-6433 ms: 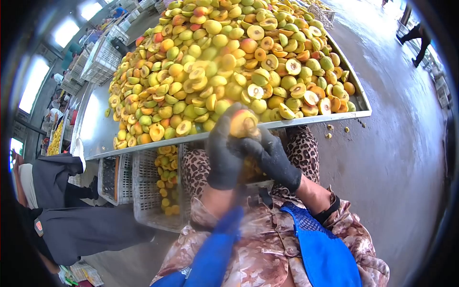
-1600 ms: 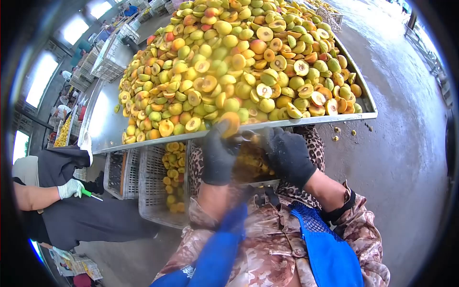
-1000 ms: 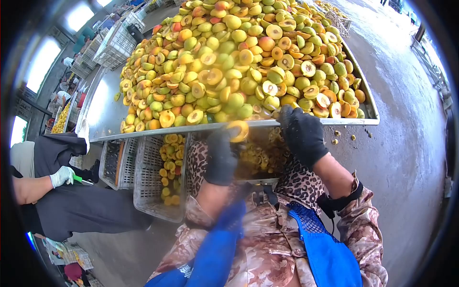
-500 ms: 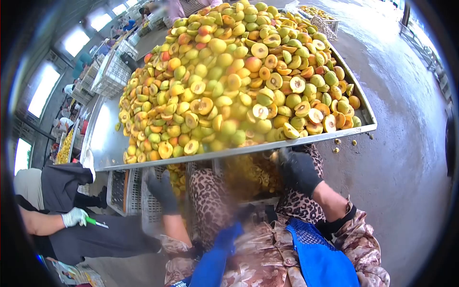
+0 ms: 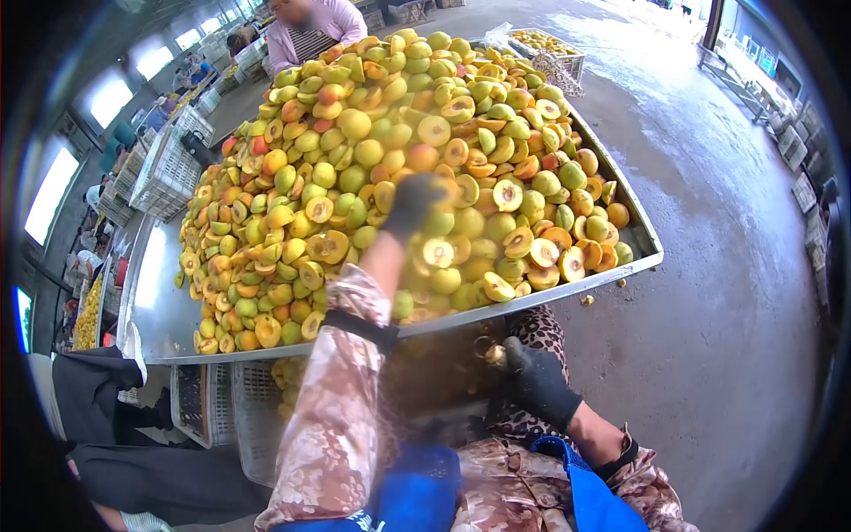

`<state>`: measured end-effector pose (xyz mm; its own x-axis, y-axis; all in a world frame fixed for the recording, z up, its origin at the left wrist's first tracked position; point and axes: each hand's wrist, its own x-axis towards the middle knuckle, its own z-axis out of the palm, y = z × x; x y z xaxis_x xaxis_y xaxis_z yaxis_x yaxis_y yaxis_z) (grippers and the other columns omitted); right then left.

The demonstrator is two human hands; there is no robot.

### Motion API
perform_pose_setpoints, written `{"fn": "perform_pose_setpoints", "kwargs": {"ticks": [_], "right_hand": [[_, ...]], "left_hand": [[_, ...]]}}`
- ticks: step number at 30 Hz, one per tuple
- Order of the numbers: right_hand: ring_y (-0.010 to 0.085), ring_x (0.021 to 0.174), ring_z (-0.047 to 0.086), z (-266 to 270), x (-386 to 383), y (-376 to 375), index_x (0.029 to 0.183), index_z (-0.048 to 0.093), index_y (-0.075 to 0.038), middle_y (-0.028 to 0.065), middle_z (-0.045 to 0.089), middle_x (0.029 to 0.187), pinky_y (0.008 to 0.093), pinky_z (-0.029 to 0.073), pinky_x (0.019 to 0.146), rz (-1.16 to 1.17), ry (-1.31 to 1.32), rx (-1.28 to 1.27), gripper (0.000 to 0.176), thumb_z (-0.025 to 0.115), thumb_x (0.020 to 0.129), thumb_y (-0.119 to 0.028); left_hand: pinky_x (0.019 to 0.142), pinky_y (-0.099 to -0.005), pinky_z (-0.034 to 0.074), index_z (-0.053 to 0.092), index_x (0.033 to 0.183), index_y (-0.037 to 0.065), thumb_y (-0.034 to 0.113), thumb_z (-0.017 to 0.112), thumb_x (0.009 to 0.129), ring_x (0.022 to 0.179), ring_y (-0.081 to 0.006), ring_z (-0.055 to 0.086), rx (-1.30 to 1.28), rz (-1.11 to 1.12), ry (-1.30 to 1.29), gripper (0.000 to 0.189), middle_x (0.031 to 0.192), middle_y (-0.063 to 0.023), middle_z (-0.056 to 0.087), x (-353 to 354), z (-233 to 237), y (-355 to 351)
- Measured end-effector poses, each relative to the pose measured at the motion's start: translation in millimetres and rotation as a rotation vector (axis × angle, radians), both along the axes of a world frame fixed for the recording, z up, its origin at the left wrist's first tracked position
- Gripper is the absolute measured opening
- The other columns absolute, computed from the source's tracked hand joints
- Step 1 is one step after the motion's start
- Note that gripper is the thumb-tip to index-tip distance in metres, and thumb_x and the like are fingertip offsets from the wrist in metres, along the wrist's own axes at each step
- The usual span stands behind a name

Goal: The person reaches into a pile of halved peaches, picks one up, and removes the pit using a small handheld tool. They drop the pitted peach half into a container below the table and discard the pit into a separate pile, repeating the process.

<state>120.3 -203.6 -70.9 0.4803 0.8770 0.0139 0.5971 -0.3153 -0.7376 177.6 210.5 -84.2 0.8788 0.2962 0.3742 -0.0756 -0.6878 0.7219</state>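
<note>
A big heap of halved yellow-green stone fruit, looking like peaches, fills the metal-rimmed table. My left hand, in a dark glove, reaches over the front of the heap. Its fingers are blurred by motion and overlap fruit there, so I cannot tell if they grip one. Below the table's front edge, near my right knee, my right hand in a black glove is closed. A small pale metallic tool with a ring-like end sticks out from its thumb side.
Plastic crates stand under the table's left part. Across the table is a person in a pink top; another in dark clothes sits at my left. A fruit-filled crate stands at the far corner, and wet floor lies to the right.
My left hand has risen from below the table edge onto the fruit heap. My right hand stays low by the knee. The view has shifted, showing more of the person across.
</note>
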Motion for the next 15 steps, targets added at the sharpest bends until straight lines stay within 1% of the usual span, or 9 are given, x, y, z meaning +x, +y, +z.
{"fn": "perform_pose_setpoints", "kwargs": {"ticks": [2, 3, 4, 5, 7, 9, 11, 13, 15], "right_hand": [[0.0434, 0.074, 0.067, 8.3, 4.7, 0.2, 0.108, 0.061, -0.009, 0.0196, 0.069, 0.085, 0.0482, 0.053, 0.064, -0.064, -0.005, 0.051, 0.031, 0.077, 0.089, -0.027], [0.0440, 0.074, 0.067, 11.1, 5.9, 2.8, 0.110, 0.062, -0.009, 0.0197, 0.070, 0.085, 0.0480, 0.053, 0.064, -0.088, -0.003, 0.079, 0.032, 0.077, 0.089, -0.027], [0.0364, 0.076, 0.070, 18.6, 10.5, 8.0, 0.113, 0.062, -0.006, 0.0165, 0.072, 0.088, 0.0441, 0.054, 0.066, -0.051, 0.136, 0.091, 0.033, 0.076, 0.090, -0.025], [0.0391, 0.075, 0.069, 19.4, 10.6, 18.8, 0.114, 0.062, -0.006, 0.0185, 0.070, 0.085, 0.0459, 0.053, 0.065, -0.033, 0.213, 0.200, 0.033, 0.075, 0.091, -0.026], [0.0445, 0.074, 0.067, 18.7, 1.5, 44.3, 0.114, 0.064, -0.007, 0.0225, 0.066, 0.080, 0.0494, 0.051, 0.064, -0.008, 0.372, 0.403, 0.034, 0.074, 0.091, -0.029], [0.0414, 0.071, 0.067, 16.1, -7.3, 72.2, 0.117, 0.064, -0.007, 0.0221, 0.066, 0.078, 0.0462, 0.051, 0.063, 0.003, 0.350, 0.582, 0.034, 0.074, 0.091, -0.026], [0.0395, 0.069, 0.067, 5.1, -13.6, 95.8, 0.114, 0.063, -0.005, 0.0223, 0.067, 0.078, 0.0452, 0.051, 0.063, -0.043, 0.294, 0.702, 0.033, 0.074, 0.091, -0.026], [0.0378, 0.068, 0.067, 3.7, -17.0, 114.5, 0.109, 0.062, -0.003, 0.0219, 0.067, 0.079, 0.0447, 0.051, 0.062, -0.100, 0.283, 0.782, 0.032, 0.075, 0.091, -0.026], [0.0364, 0.068, 0.068, 8.2, -16.2, 118.3, 0.105, 0.060, -0.001, 0.0207, 0.068, 0.079, 0.0445, 0.051, 0.062, -0.127, 0.328, 0.709, 0.032, 0.075, 0.091, -0.026]], "left_hand": [[0.086, -0.0405, 0.064, 0.066, 0.121, -0.004, 0.006, 0.067, 0.091, 0.093, -0.0285, 0.073, -0.624, 0.078, -0.154, 0.031, 0.108, -0.0145, 0.071, -19.4, 26.0, 7.0], [0.085, -0.0416, 0.065, 0.064, 0.123, -0.004, 0.004, 0.066, 0.092, 0.094, -0.0284, 0.072, -1.019, 0.126, -0.252, 0.032, 0.110, -0.0134, 0.070, -40.7, 59.0, -10.6], [0.085, -0.0426, 0.065, 0.061, 0.126, -0.005, 0.008, 0.068, 0.094, 0.098, -0.0297, 0.072, -1.115, 0.036, -0.275, 0.036, 0.116, -0.0152, 0.068, -59.0, 70.7, -18.0], [0.085, -0.0415, 0.065, 0.060, 0.125, -0.006, 0.011, 0.068, 0.096, 0.102, -0.0298, 0.072, -0.966, 0.019, -0.255, 0.034, 0.116, -0.0157, 0.067, -76.9, 76.7, -30.7], [0.088, -0.0410, 0.064, 0.060, 0.124, -0.006, 0.013, 0.065, 0.099, 0.106, -0.0290, 0.070, -0.890, 0.121, -0.194, 0.032, 0.115, -0.0147, 0.067, -109.6, 93.6, -76.4], [0.088, -0.0401, 0.064, 0.060, 0.125, -0.007, 0.016, 0.061, 0.102, 0.109, -0.0279, 0.069, -1.085, 0.072, -0.257, 0.032, 0.113, -0.0136, 0.067, -136.0, 97.2, -118.7], [0.087, -0.0382, 0.063, 0.060, 0.126, -0.005, 0.018, 0.056, 0.105, 0.107, -0.0257, 0.070, -1.103, 0.088, -0.314, 0.031, 0.112, -0.0121, 0.067, -155.0, 97.2, -158.0], [0.086, -0.0361, 0.063, 0.061, 0.126, -0.004, 0.019, 0.055, 0.106, 0.104, -0.0226, 0.070, -1.369, 0.088, -0.331, 0.031, 0.113, -0.0116, 0.067, -169.0, 102.6, -187.9], [0.087, -0.0359, 0.062, 0.061, 0.127, -0.003, 0.021, 0.054, 0.107, 0.105, -0.0218, 0.070, -1.229, 0.142, -0.192, 0.032, 0.116, -0.0124, 0.068, -185.1, 85.6, -192.6]]}}
